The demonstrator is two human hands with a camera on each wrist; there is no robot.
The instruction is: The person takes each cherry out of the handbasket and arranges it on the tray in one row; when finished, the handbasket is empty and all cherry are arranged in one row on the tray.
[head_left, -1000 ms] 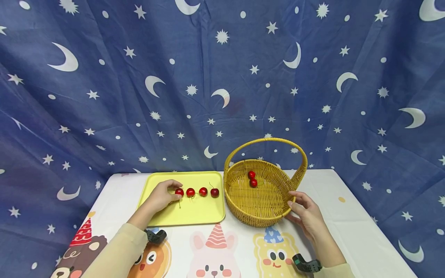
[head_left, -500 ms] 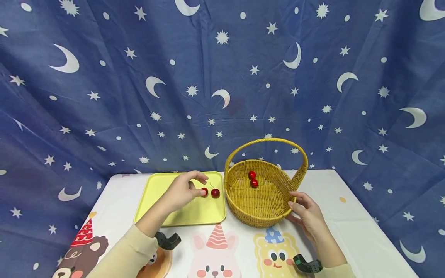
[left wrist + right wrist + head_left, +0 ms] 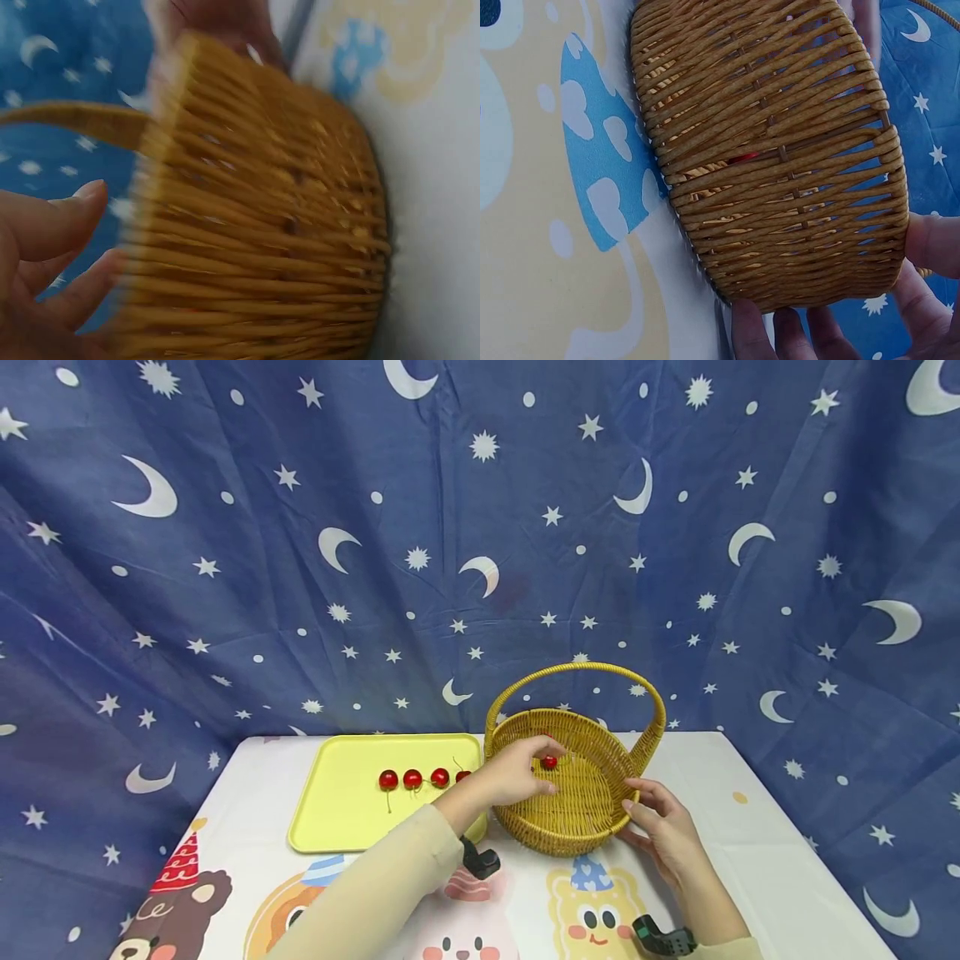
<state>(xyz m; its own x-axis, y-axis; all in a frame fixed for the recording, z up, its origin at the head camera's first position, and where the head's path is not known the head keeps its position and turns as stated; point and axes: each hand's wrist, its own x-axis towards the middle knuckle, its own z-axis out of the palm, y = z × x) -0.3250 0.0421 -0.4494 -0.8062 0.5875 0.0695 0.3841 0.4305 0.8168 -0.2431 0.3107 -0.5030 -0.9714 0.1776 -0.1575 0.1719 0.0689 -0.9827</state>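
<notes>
A yellow wicker basket (image 3: 558,839) with a tall arched handle stands on the table. My right hand (image 3: 663,827) grips its right rim, thumb and fingers on either side of the wicker, as the right wrist view (image 3: 930,292) of that hand also shows. My left hand (image 3: 517,772) reaches over the basket's left rim, thumb and fingers spread apart. A red cherry (image 3: 550,762) lies on the basket floor just beyond these fingers; another behind them is mostly hidden. In the left wrist view, nothing shows between the thumb and fingers (image 3: 79,289).
Left of the basket lies a yellow tray (image 3: 337,810) bearing a row of several cherries (image 3: 412,779) with stems; the left forearm partly covers the rightmost. A cartoon-printed white cloth (image 3: 750,827) covers the table. Behind hangs a blue curtain (image 3: 480,527) with moons and stars.
My left hand has moved right, from the leftmost cherry on the tray, across the row, to over the basket. The tray's cherries stay where they were. My right hand keeps its grip on the rim.
</notes>
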